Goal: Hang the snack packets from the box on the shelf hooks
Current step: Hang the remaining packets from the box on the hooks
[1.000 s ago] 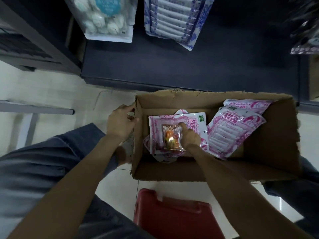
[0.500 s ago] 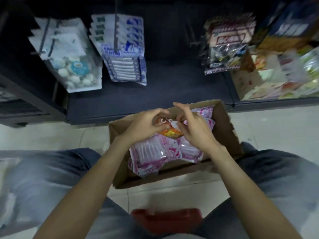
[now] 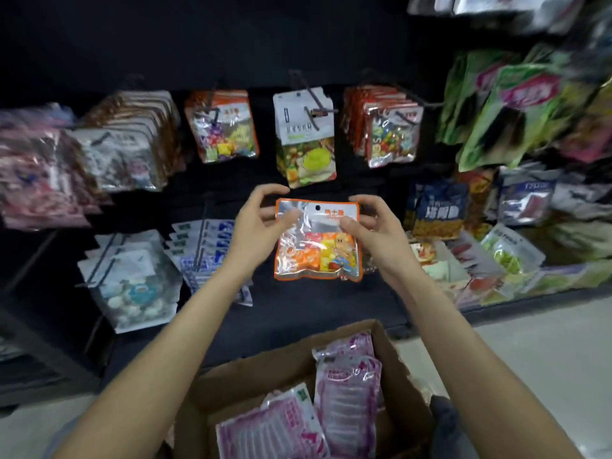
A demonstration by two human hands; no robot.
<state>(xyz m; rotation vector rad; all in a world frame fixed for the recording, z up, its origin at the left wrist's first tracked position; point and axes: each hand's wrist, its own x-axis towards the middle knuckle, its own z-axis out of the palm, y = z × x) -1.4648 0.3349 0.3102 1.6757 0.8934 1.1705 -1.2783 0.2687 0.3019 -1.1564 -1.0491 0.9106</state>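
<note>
I hold an orange-edged clear snack packet [image 3: 317, 240] upright in front of the dark shelf, its hang hole at the top. My left hand [image 3: 256, 225] pinches its upper left corner and my right hand [image 3: 374, 226] grips its upper right edge. Below, the cardboard box [image 3: 275, 369] sits on the floor with several pink packets [image 3: 347, 392] inside. Matching orange-edged packets [image 3: 222, 125] hang on a hook up and to the left. A white packet stack [image 3: 306, 137] hangs on a hook [image 3: 313, 99] directly above my hands.
More hooks carry packets: silver ones [image 3: 132, 144] at left, orange-red ones [image 3: 389, 127] at right, green bags [image 3: 516, 104] far right. A lower row holds white and blue packs [image 3: 132, 279] and loose packets [image 3: 463, 260] on the shelf base. Pale floor tiles lie at right.
The packet came out of the box and rose in both hands to shelf height. My view tilted up from the box to the hanging rows.
</note>
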